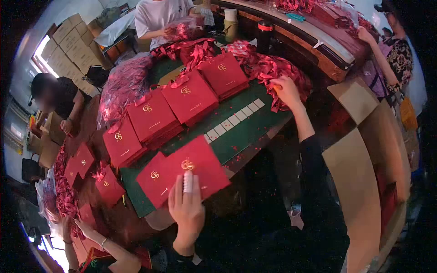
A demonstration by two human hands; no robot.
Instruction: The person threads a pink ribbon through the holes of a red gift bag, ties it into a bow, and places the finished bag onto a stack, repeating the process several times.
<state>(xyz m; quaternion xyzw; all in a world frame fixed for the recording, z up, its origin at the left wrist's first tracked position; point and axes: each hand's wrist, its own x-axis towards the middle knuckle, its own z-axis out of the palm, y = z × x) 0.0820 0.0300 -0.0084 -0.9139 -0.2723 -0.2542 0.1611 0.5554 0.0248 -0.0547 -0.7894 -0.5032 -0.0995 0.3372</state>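
Observation:
My left hand (186, 214) lies with its fingers stretched out flat on a red gift bag (207, 159) with a gold emblem. White wrapping covers one finger. A second red bag (150, 182) lies partly under the first, to its left. My right hand (287, 91) is at the pile of red ribbons (273, 68) at the right end of the table. Its fingers are closed together, with a small orange thing (276, 88) showing at them. Whether a ribbon is also in them is hidden.
Stacks of red bags (189, 98) stand behind a row of white cards (234, 119) on the green mat (241, 141). An open cardboard box (355, 182) stands at right. Co-workers sit or stand around; one person's hands (82, 227) are at ribbons lower left.

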